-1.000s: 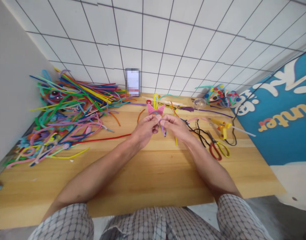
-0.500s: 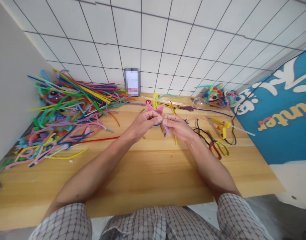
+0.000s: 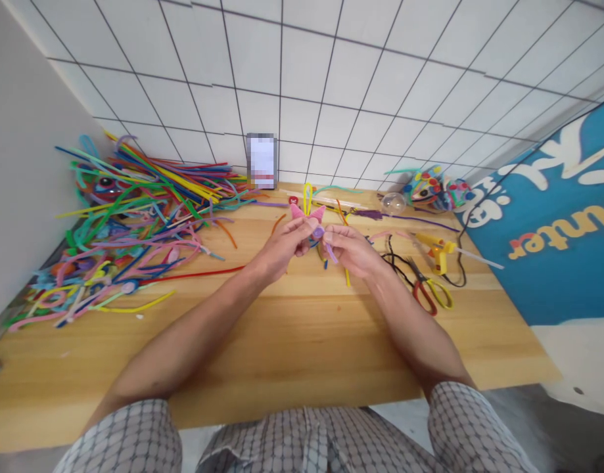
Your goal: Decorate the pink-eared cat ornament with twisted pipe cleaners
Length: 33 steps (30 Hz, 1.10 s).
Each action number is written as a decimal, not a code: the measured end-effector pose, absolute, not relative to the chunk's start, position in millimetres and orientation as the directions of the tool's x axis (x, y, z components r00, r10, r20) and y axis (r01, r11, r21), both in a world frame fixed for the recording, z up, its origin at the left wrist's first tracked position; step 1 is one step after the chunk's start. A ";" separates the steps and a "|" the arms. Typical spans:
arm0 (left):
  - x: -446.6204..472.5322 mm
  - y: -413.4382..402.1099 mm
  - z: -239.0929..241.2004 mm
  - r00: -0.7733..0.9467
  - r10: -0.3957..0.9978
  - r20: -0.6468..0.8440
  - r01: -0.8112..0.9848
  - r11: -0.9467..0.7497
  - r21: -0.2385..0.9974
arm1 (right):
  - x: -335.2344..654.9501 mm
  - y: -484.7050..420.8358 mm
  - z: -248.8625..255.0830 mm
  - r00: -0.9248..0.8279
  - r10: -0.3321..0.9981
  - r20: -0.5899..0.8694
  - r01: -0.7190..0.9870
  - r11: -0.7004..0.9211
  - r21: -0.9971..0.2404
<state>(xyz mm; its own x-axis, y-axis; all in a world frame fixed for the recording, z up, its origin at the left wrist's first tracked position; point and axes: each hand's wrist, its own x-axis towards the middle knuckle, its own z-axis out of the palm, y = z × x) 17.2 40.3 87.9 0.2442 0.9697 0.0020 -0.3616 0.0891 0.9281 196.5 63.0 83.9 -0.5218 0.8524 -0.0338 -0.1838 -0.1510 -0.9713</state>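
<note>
Above the middle of the table, my left hand (image 3: 288, 243) pinches a small purple coil at the end of a pipe cleaner (image 3: 319, 232). My right hand (image 3: 349, 249) is close beside it, fingers closed on the same purple pipe cleaner, whose loose tail hangs below the fingertips. Just behind my fingers stands a pink pointed piece (image 3: 315, 213) with a yellow loop (image 3: 307, 197) rising from it; my hands hide its lower part. A bit of blue shows under the coil, partly covered by my fingers.
A big heap of coloured pipe cleaners (image 3: 148, 197) covers the table's left side. A phone (image 3: 262, 161) leans on the tiled wall. To the right lie scissors (image 3: 430, 289), a yellow glue gun (image 3: 437, 253) with its cord, a clear ball (image 3: 393, 203) and colourful decorated balls (image 3: 424, 187).
My left hand has turned slightly and shifted a little, and the purple coil now shows between my fingertips. My right hand stays nearly in place with the purple tail.
</note>
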 end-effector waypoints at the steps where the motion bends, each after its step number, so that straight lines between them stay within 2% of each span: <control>1: 13.7 42.1 89.8 0.273 0.962 0.015 -0.322 0.076 0.944 | 197.9 63.2 85.1 -0.530 0.848 -0.035 -0.183 -0.155 -0.971; 6: 5.7 45.8 92.1 0.300 0.954 0.027 -0.233 0.046 0.971 | 199.7 62.1 86.7 -0.570 0.821 -0.037 -0.164 -0.158 -0.974; 12: 22.8 35.8 83.0 0.129 0.991 -0.040 -0.437 0.093 0.895 | 189.9 58.6 76.1 -0.529 0.847 0.049 -0.160 -0.043 -0.986; 15: 32.2 29.5 80.5 0.154 0.982 -0.106 -0.555 0.175 0.813 | 185.2 58.0 68.9 -0.519 0.853 0.047 -0.170 -0.049 -0.984; 18: 32.0 30.7 82.8 0.234 0.958 -0.164 -0.577 0.273 0.770 | 187.7 60.8 68.4 -0.527 0.850 0.000 -0.181 -0.112 -0.977; 22: 20.7 39.7 90.4 0.282 0.952 -0.119 -0.514 0.255 0.819 | 197.2 65.8 75.9 -0.546 0.837 -0.037 -0.197 -0.171 -0.965; 27: 12.5 43.4 93.2 0.278 0.958 -0.072 -0.380 0.179 0.908 | 201.3 66.5 81.2 -0.579 0.815 -0.039 -0.159 -0.159 -0.974; 33: 26.5 33.1 81.3 0.171 0.982 -0.075 -0.506 0.153 0.849 | 189.6 61.3 75.9 -0.542 0.840 0.023 -0.145 -0.066 -0.987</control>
